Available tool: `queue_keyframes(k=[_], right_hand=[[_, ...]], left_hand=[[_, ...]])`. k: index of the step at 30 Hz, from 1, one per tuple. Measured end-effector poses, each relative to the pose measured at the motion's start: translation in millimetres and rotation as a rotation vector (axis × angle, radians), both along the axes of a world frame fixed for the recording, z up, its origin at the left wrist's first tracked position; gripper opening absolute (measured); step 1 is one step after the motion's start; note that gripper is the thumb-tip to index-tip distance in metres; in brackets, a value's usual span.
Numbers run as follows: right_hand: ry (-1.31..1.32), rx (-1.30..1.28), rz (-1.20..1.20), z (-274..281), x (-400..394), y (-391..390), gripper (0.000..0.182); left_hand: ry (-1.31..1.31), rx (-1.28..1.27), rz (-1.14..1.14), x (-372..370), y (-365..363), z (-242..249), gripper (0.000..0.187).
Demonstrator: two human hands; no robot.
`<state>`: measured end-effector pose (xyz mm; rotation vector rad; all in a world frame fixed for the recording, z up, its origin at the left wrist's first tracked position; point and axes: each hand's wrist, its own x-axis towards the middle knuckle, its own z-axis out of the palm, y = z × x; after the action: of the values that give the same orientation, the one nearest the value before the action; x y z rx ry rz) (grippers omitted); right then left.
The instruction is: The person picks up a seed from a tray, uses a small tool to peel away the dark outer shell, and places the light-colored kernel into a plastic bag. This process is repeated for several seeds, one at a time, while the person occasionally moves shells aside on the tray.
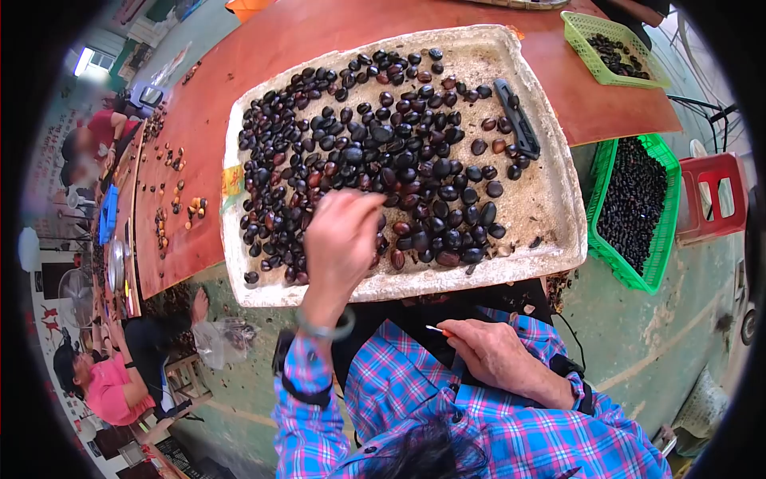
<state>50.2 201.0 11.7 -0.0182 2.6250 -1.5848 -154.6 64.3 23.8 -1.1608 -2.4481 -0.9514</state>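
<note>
A shallow, whitish rectangular tray (pixel 550 195) holds a great spread of glossy dark brown to black oval nuts (pixel 351 156). Over the near side of these nuts, my left hand (pixel 343 235) reaches in with its fingers bent and pinched together; whatever is between the fingertips is hidden. Close to my lap, my right hand (pixel 499 351) is closed around a small tool with an orange handle (pixel 448 329), its short pale tip pointing left. A long grey-black tool (pixel 517 120), perhaps a box cutter, lies at the tray's right side.
The tray sits on a reddish table (pixel 191 239). On the right are a yellow-green basket (pixel 618 80), a green crate (pixel 661 255) full of dark nuts and a red stool (pixel 714 199). A person in pink (pixel 116 391) sits at left, near peeled nuts (pixel 191 211).
</note>
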Motion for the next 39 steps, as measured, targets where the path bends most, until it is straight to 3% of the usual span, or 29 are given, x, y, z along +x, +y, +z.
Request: queue_keyframes(k=[5, 8, 15, 17, 19, 20, 23, 27, 30, 39], right_hand=[[-0.063, -0.040, -0.036, 1, 1, 9, 0.023], [-0.066, -0.066, -0.044, -1, 1, 13, 0.023], [0.014, -0.109, -0.089, -4, 0, 13, 0.025], [0.043, -0.242, -0.206, 8, -2, 16, 0.032], [0.008, -0.221, -0.221, 15, -2, 20, 0.038], [0.004, -0.236, -0.205, 20, -4, 21, 0.038], [0.018, -0.272, -0.178, 21, -6, 14, 0.040], [-0.022, -0.265, -0.101, 18, -9, 7, 0.041], [0.097, -0.229, -0.060, 10, -8, 3, 0.040], [0.021, -0.133, -0.017, 18, -4, 4, 0.042]], left_hand=[[0.158, -0.358, -0.112, -45, 73, -36, 0.017], [0.175, -0.477, -0.115, -43, 83, -24, 0.020], [0.180, -0.518, -0.122, -39, 80, -24, 0.025], [-0.077, -0.192, -0.205, -22, 60, -11, 0.024], [-0.507, -0.027, -0.120, 13, 37, 7, 0.022], [-0.663, -0.067, -0.090, 29, 21, 5, 0.025], [-0.900, 0.178, -0.055, 78, -6, 2, 0.026], [-0.992, 0.226, -0.003, 109, -20, 5, 0.029], [-1.030, 0.295, 0.035, 115, -21, 5, 0.029], [-0.969, 0.260, 0.012, 119, -26, 2, 0.028]])
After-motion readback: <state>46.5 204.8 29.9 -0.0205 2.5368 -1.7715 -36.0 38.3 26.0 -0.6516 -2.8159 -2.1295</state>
